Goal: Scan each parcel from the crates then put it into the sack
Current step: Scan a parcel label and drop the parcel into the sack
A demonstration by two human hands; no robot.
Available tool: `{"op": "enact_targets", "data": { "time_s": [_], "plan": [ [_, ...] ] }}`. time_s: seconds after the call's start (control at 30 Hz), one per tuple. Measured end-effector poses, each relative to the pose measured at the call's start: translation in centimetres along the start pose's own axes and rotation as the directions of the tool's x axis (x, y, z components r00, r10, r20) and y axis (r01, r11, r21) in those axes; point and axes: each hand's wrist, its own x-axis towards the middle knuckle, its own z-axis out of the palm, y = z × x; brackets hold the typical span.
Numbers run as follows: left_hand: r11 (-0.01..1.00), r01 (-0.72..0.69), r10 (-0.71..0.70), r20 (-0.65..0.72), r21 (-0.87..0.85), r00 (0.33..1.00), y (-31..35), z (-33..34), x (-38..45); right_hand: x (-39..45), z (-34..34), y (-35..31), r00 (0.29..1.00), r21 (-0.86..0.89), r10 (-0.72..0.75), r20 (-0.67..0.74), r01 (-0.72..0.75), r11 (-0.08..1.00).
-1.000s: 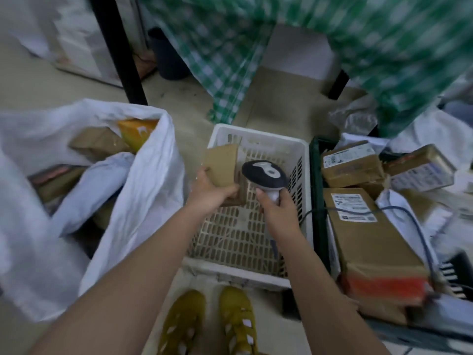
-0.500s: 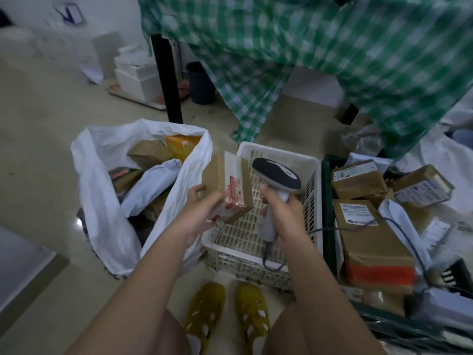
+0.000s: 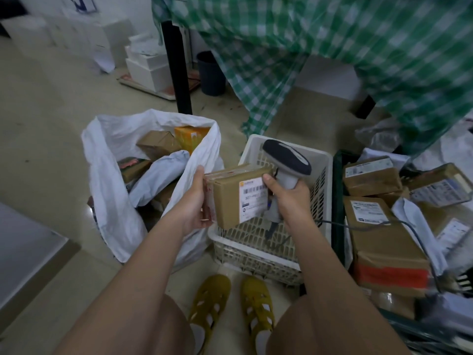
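My left hand (image 3: 195, 201) grips a brown cardboard parcel (image 3: 230, 198) by its left end, white barcode label turned up towards me. My right hand (image 3: 286, 196) holds a grey and black barcode scanner (image 3: 286, 160) by its handle, its head just above the parcel's right edge; the thumb touches the label's corner. Both hover over the white plastic crate (image 3: 256, 254), whose visible floor is bare. The open white sack (image 3: 107, 190) stands to the left with several parcels inside.
A dark green crate (image 3: 338, 201) on the right is piled with several brown boxes and white mailers; the scanner cable runs across them. A green checked cloth hangs over a table behind. A black table leg (image 3: 178, 67) stands behind the sack. My yellow shoes are below.
My left hand has turned the parcel so its barcode label faces up. The scanner head now sits over the parcel's right edge. The view has pulled back and shifted.
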Motion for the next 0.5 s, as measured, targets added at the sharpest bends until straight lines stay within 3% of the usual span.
{"op": "enact_targets", "data": {
  "time_s": [0.2,0.27,0.33,0.4,0.5],
  "plan": [
    [0.958,-0.246,0.26,-0.085,0.144,0.962,-0.4,-1.0,1.6,-0.4,0.8,0.8,0.999,-0.038,-0.013,-0.051,0.011,0.999],
    [0.899,-0.331,0.381,-0.142,0.286,0.914,-0.1,-0.4,0.7,-0.4,0.7,0.7,0.998,-0.046,-0.015,-0.067,0.012,0.999],
    [0.787,-0.385,0.483,-0.092,0.482,0.871,-0.3,0.0,-0.2,-0.4,0.5,0.8,0.997,-0.074,-0.012,-0.073,0.006,0.997],
    [0.733,-0.393,0.457,0.026,0.555,0.889,-0.9,0.0,-0.9,-0.4,0.4,0.9,0.997,-0.114,-0.003,-0.078,-0.006,0.993],
    [0.84,-0.333,0.297,0.152,0.428,0.943,-1.5,-0.7,-0.8,-0.4,0.2,0.9,0.996,-0.099,0.017,-0.084,-0.025,0.995]
  ]
}}
